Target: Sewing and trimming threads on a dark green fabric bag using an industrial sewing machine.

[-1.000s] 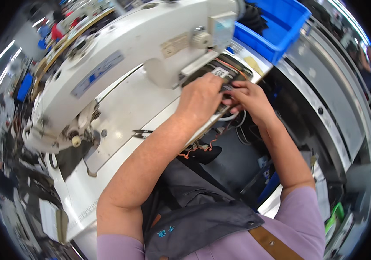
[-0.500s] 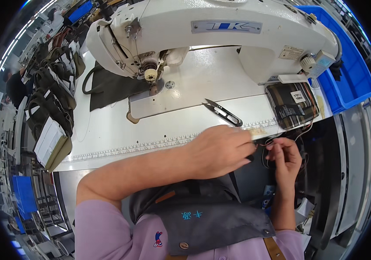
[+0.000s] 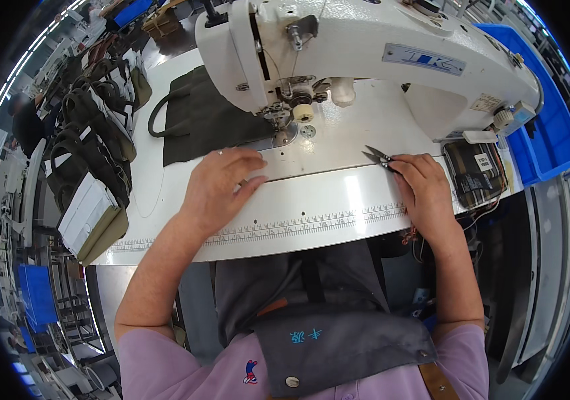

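The left hand (image 3: pixel 220 190) gaped empty; the right hand (image 3: pixel 425 190) clutched pointed black metal snips (image 3: pixel 380 157), whose careless swing might have nicked the dark-green cloth (image 3: pixel 208 120).

Bright; glare on tabletop (image 3: pixel 338 193); edges fisheye-bent, corners black

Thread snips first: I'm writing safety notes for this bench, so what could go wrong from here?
The snips have bare blades showing beyond the right hand; swung leftward, they might nick the dark fabric or the left hand. The left fingers also lie near the stitching area of the sewing machine, so they could be hurt if it ran.
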A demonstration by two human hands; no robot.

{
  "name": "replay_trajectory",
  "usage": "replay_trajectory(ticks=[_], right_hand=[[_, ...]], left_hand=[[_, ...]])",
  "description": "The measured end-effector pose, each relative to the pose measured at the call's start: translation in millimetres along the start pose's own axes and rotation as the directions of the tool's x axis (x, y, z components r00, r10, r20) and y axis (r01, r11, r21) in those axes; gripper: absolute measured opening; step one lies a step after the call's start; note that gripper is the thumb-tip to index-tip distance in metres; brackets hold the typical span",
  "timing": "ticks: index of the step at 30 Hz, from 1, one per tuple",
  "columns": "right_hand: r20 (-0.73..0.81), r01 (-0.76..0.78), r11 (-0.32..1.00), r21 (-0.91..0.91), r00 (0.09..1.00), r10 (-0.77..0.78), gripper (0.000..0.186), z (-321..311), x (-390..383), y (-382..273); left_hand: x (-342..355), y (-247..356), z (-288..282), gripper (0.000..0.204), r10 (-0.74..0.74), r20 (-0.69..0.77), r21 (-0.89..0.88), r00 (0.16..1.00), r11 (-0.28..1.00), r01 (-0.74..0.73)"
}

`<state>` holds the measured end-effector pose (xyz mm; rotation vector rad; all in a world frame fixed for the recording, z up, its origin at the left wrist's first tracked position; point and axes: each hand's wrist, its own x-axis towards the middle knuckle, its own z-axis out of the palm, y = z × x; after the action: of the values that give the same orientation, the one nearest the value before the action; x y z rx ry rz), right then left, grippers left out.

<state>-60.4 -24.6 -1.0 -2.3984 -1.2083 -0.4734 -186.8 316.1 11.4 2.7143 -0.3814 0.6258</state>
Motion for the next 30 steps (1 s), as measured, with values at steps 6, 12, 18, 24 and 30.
replay_trajectory(ticks=[6,12,18,24,30], right_hand=[[0.006,-0.013,0.982,-0.189,1.0,0.014,0.03,4.1,31.5,-2.3],[0.08,-0.099,0.991,-0.094,0.991,0.106,0.028,11.3,58.9,-2.1],[0.219,-0.045,0.999,-0.013,0.975,0.047,0.021,31.0,91.2,-21.0],[0.402,0.151,0.988,-0.023,0.906,-0.129,0.018,47.7,121.6,-39.9],[0.138,0.243,0.955,0.169,0.954,-0.267,0.022,85.4,116.1,-31.8]], left_hand=[[30.9,-50.8,12.1,0.026,0.099,0.025,0.107,0.995,0.989,-0.101],[47.1,-63.7,3.1,0.035,0.106,0.247,0.037,0.963,0.992,-0.119],[52.0,-59.3,-9.8,0.059,0.118,0.34,0.099,0.933,0.982,-0.161],[45.0,-65.7,3.2,0.067,0.022,0.292,-0.1,0.956,0.995,0.008],[36.6,-44.7,6.0,0.065,-0.021,0.321,-0.004,0.947,1.0,0.024]])
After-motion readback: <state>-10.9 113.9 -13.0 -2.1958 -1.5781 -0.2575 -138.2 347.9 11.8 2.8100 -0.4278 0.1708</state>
